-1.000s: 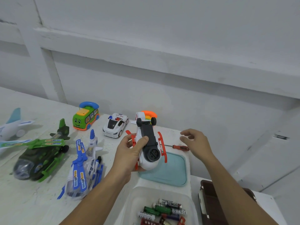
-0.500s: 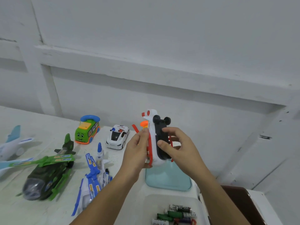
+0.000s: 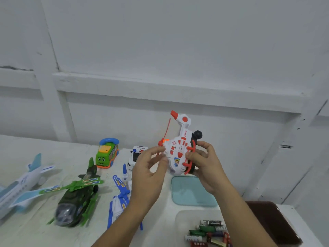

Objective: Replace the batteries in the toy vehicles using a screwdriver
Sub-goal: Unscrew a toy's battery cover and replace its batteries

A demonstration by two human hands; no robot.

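Note:
A white and red toy helicopter (image 3: 179, 150) is held up in the air in front of the wall, tail pointing up, its white side facing me. My right hand (image 3: 204, 163) grips it by the red skids and black underside. My left hand (image 3: 149, 168) touches its left side with the fingertips near the red rotor, fingers loosely spread. Several batteries (image 3: 208, 234) lie in a clear container (image 3: 179, 220) at the bottom right. No screwdriver shows in this view.
On the white table (image 3: 35, 229) stand a green bus toy (image 3: 106, 155), a police car (image 3: 136, 156), a green helicopter (image 3: 76, 196), a blue and white helicopter (image 3: 119, 196) and a white plane (image 3: 23, 182). A teal lid (image 3: 192, 191) lies below the hands. A brown box (image 3: 274, 223) sits at right.
The toy helicopter was lifted from over the teal lid and turned from underside-up to its white side facing me. My right hand came over and took hold of it; my left hand loosened.

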